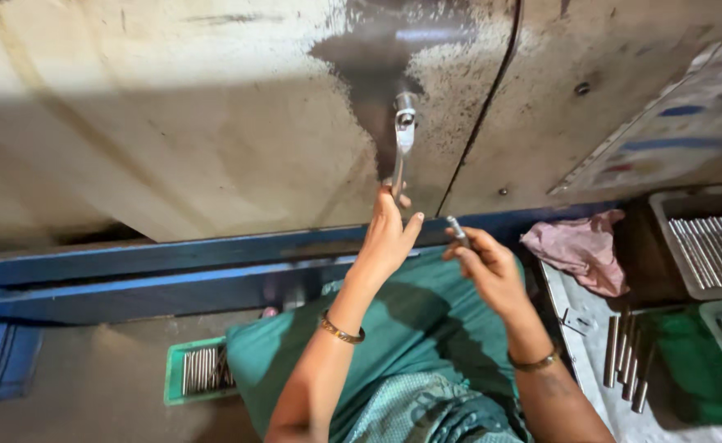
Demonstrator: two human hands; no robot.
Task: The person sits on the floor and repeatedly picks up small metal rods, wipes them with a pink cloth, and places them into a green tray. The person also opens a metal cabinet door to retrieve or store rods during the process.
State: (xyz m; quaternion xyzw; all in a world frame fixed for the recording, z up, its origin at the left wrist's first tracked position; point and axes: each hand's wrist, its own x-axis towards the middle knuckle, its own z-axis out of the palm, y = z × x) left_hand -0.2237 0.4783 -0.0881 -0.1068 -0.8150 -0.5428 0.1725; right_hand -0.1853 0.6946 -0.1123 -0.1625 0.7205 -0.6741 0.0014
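My left hand (387,238) reaches up and grips the lower end of a metal lever handle (403,135) that hangs from a stained grey machine panel (213,123). My right hand (488,267) is just to the right of it, pinching a short metal rod (457,230) between fingers and thumb. Both wrists wear thin gold bangles. Below the hands lies my lap in green cloth (410,344).
A blue machine frame rail (172,262) runs under the panel. A green tray of metal rods (198,371) sits at the lower left. On the right are a pink rag (578,250), loose rods (627,357) and white trays of rods (709,246).
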